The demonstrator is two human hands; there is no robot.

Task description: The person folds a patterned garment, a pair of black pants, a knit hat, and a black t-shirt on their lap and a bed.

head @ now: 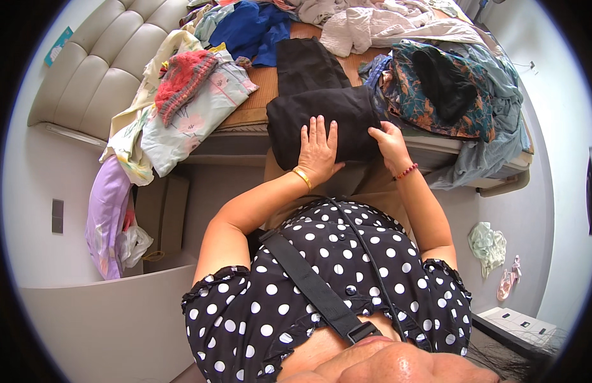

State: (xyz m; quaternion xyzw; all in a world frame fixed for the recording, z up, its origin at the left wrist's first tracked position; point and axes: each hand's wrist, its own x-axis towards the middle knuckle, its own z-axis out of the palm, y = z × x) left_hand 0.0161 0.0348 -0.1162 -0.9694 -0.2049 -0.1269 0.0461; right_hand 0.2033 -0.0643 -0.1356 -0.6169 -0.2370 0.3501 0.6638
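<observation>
A folded black garment [346, 103], probably trousers, lies before me at the near edge of the bed. My left hand [320, 151] rests flat on its front, fingers spread and pointing away from me. At the garment's right edge, my right hand [390, 143] pinches the fabric between thumb and fingers. More black cloth [308, 67] stretches behind on the mat; whether it is part of the same garment I cannot tell.
Left of the cloth lie a pale printed fabric [195, 124] and a red-and-grey knit hat [183, 84]. A patterned pile topped by a black item [444, 84] sits right. Blue cloth [252, 28] lies behind. A lilac pillow [106, 215] leans lower left; pale clothing [487, 244] lies on the floor.
</observation>
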